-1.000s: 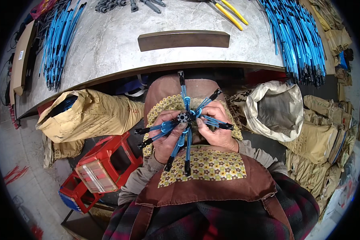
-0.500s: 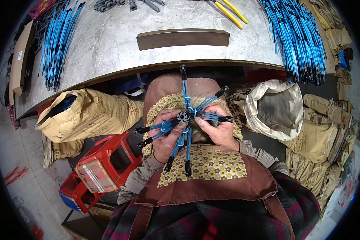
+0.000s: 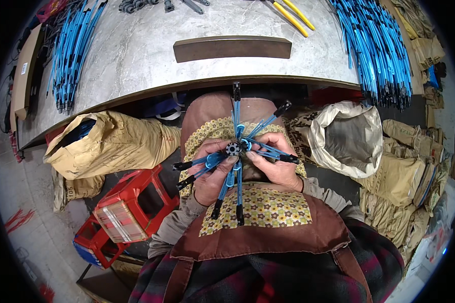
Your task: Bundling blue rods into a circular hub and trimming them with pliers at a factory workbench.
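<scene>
Over my lap I hold a star-shaped assembly of slim blue arms with black tips (image 3: 239, 214), spreading in several directions from a grey round hub (image 3: 233, 149) with holes in its face. My left hand (image 3: 211, 179) is closed on its left side, thumb beside the hub and blue arms lying across the fingers. On the right side my right hand (image 3: 279, 169) pinches close to the hub, near a blue ring-like piece (image 3: 245, 144). Black-tipped arms pass over its fingers. What lies under the hub is hidden.
A dark bar (image 3: 232, 49) lies on the grey table (image 3: 136, 65). Bundles of blue arms lie left (image 3: 75, 55) and right (image 3: 376, 55), with yellow-handled pliers (image 3: 296, 19) between. Open sacks stand left (image 3: 131, 141) and right (image 3: 318, 134); a red stool (image 3: 136, 202) is lower left.
The star-shaped assembly has shifted slightly right and tilted a little, its upper and right arms moving most. Both hands keep their grip in nearly the same place.
</scene>
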Action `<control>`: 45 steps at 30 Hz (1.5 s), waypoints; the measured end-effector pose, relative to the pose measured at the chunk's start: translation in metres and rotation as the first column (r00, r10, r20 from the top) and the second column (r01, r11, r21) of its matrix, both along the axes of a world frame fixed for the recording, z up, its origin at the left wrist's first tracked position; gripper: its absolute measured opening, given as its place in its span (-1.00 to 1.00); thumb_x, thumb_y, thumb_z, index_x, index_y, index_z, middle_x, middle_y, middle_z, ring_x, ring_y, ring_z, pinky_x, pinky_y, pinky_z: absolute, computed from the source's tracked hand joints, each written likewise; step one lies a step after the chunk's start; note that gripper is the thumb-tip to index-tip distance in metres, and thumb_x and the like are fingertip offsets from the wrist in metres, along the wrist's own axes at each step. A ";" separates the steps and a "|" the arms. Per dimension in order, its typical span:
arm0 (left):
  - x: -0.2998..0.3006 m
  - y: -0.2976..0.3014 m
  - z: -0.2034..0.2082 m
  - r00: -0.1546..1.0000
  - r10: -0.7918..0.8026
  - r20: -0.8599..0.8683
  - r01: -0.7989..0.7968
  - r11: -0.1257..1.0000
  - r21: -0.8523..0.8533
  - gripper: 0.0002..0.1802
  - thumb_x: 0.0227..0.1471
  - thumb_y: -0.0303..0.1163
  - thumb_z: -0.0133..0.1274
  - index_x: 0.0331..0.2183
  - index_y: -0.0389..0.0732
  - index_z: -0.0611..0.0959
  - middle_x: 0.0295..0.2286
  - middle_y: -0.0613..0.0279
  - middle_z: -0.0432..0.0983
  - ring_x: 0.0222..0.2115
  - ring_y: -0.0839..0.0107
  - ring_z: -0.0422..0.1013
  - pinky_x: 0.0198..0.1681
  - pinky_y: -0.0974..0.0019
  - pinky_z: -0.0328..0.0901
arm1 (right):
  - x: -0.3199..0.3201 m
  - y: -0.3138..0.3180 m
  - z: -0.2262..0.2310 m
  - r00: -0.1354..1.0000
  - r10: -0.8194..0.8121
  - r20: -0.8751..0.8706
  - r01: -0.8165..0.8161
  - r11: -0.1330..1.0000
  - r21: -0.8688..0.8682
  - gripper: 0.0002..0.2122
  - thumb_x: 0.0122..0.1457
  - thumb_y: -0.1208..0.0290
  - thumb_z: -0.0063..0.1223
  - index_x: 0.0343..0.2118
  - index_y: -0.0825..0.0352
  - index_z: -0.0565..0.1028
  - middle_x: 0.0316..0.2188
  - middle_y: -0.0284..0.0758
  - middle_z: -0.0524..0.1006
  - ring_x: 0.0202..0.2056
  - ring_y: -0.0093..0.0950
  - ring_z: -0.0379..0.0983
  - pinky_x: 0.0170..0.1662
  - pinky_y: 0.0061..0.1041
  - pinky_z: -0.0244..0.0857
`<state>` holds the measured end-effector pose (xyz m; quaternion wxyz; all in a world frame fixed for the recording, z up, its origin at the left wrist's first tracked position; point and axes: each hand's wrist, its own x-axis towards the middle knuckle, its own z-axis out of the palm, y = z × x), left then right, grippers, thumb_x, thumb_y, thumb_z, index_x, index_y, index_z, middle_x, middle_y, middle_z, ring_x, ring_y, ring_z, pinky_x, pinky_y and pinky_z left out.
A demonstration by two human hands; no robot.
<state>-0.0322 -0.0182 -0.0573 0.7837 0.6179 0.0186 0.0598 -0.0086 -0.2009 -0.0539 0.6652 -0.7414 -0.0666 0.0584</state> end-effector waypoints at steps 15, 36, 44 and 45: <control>0.001 0.004 0.004 0.993 -0.102 0.062 0.098 0.993 0.062 -0.69 0.01 -0.56 0.21 -0.15 -0.34 0.58 -0.19 0.02 0.51 -0.25 0.28 0.46 -0.12 0.30 0.35 | 0.036 -0.053 0.007 0.818 0.405 -0.410 -0.124 0.818 0.562 -0.73 0.10 0.68 0.08 -0.10 0.37 0.53 -0.25 -0.31 0.51 -0.28 -0.55 0.43 -0.25 -0.65 0.27; 0.000 0.007 0.011 0.979 -0.203 0.028 0.203 0.979 0.002 -0.71 0.00 -0.58 0.21 -0.18 -0.36 0.59 -0.18 0.04 0.54 -0.24 0.31 0.48 -0.09 0.33 0.36 | 0.105 -0.049 -0.028 0.510 0.860 0.026 -0.689 0.426 -0.586 -0.80 0.13 0.51 0.12 -0.16 0.34 0.50 -0.19 -0.30 0.48 -0.16 -0.29 0.42 -0.08 -0.30 0.29; -0.001 0.010 0.008 0.974 -0.224 0.034 0.225 0.974 -0.023 -0.71 -0.01 -0.59 0.21 -0.18 -0.34 0.60 -0.17 0.03 0.54 -0.20 0.30 0.47 -0.06 0.31 0.36 | 0.096 -0.061 -0.003 0.649 0.760 -0.036 -0.686 0.564 -0.460 -0.87 0.21 0.47 0.07 -0.21 0.35 0.46 -0.22 -0.29 0.47 -0.24 -0.28 0.42 -0.13 -0.27 0.28; 0.000 0.010 0.008 0.974 -0.224 0.035 0.225 0.974 -0.030 -0.71 -0.01 -0.59 0.21 -0.18 -0.34 0.60 -0.17 0.03 0.54 -0.20 0.30 0.47 -0.05 0.31 0.35 | 0.092 -0.058 -0.010 0.649 0.761 -0.002 -0.666 0.567 -0.485 -0.88 0.22 0.46 0.06 -0.22 0.35 0.45 -0.23 -0.29 0.47 -0.26 -0.28 0.41 -0.14 -0.27 0.28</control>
